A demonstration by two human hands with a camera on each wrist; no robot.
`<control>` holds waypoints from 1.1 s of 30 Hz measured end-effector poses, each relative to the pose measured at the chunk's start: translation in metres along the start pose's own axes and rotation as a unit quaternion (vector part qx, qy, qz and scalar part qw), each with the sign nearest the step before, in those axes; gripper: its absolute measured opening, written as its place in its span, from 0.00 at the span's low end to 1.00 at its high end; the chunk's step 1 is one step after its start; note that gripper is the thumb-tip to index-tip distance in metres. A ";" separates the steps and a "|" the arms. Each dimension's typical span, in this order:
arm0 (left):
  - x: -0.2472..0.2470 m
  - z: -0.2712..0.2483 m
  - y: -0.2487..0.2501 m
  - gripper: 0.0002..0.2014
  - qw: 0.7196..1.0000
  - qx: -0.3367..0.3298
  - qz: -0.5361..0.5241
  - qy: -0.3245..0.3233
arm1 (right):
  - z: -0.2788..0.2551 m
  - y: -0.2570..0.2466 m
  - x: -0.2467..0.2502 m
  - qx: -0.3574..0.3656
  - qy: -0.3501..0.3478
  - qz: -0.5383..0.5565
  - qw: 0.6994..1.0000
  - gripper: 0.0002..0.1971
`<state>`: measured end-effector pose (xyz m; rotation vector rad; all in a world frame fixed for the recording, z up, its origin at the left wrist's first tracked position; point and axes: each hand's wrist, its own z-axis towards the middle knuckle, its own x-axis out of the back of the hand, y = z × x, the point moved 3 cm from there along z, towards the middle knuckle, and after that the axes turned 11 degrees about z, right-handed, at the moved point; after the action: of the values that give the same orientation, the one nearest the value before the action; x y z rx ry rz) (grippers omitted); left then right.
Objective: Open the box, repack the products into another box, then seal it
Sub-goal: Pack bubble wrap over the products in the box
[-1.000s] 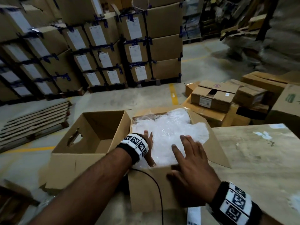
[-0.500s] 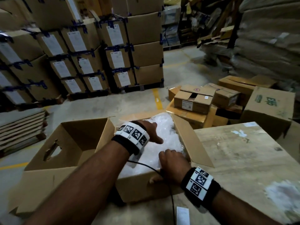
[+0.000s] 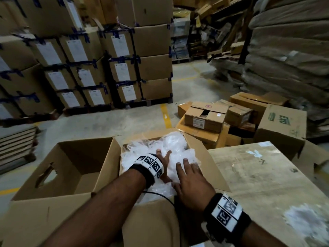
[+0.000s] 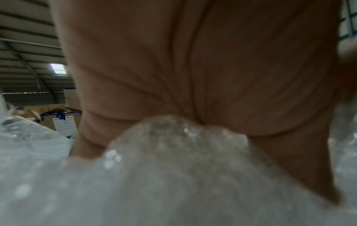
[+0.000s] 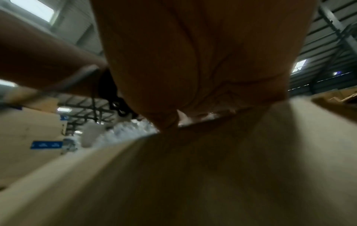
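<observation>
two open cardboard boxes sit side by side. the right box (image 3: pixel 160 220), on the bench (image 3: pixel 267 175) edge, is full of white plastic-wrapped products (image 3: pixel 176 145). both grips lie released, fingers straight, on that wrap: left hand (image 3: pixel 164 160), right hand (image 3: pixel 190 180). left of them, the left box (image 3: pixel 53 184) stands open. the left wrist view alone shows the bubbled wrap (image 4: pixel 173 175) against the palm. open floor (image 3: pixel 110 122) lies beyond.
</observation>
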<state>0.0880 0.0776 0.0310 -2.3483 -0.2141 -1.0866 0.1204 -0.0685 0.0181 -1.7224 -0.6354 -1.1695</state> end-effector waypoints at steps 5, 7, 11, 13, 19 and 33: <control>-0.007 -0.006 -0.020 0.58 0.997 -0.036 -0.063 0.029 | 0.033 0.018 -0.016 -0.084 -0.083 0.010 0.993 0.44; -0.010 -0.020 -0.025 0.52 0.996 -0.043 -0.019 0.073 | 0.039 0.021 -0.018 -0.095 -0.106 0.002 0.990 0.45; -0.014 -0.036 -0.026 0.31 0.980 -0.095 0.054 0.169 | 0.042 0.018 -0.016 -0.097 -0.120 -0.015 0.988 0.45; -0.016 -0.034 -0.022 0.26 0.979 -0.141 0.035 0.144 | 0.039 0.017 -0.016 -0.088 -0.115 -0.021 0.989 0.43; -0.034 -0.029 -0.012 0.31 0.983 -0.146 0.097 0.048 | 0.004 0.013 -0.002 0.044 -0.051 -0.039 0.997 0.32; -0.045 -0.065 -0.028 0.23 0.969 -0.086 -0.058 0.223 | -0.036 0.095 0.022 0.278 0.079 0.048 0.956 0.28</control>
<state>0.0050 0.0703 0.0430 -2.1834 -0.0926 -1.7145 0.1900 -0.1438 0.0039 -1.1572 -0.6936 -0.9340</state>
